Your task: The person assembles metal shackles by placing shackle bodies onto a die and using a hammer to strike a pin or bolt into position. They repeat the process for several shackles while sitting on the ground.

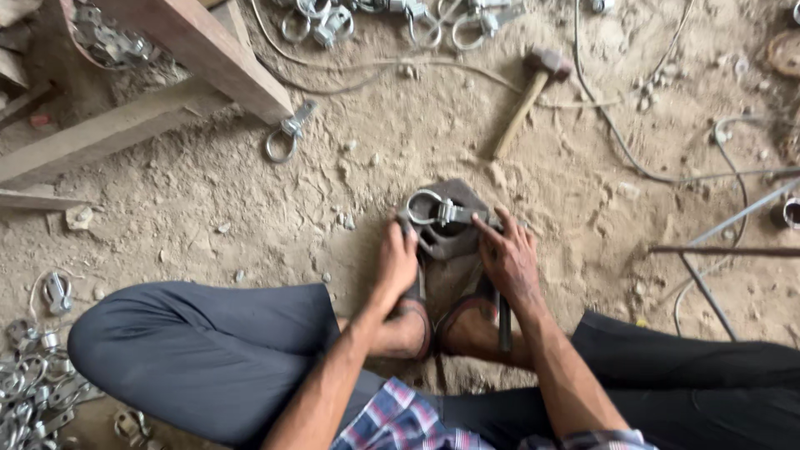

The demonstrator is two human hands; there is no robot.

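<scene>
I sit on a dirt floor with my sandalled feet together. In front of them lies a dark iron block (454,242). A shiny metal ring clamp (435,208) rests on top of it. My left hand (397,262) grips the block's left edge beside the clamp. My right hand (508,254) lies on the right side, its index finger pressing the clamp's bolt end. A dark metal rod (505,321) sits under my right wrist, next to my right foot.
A wooden-handled hammer (527,93) lies ahead on the dirt. One loose ring clamp (287,137) sits by a wooden bench frame (200,50) at upper left. Piles of clamps are at lower left (37,392) and top centre (400,17). Wires and thin rods (717,250) cross the right.
</scene>
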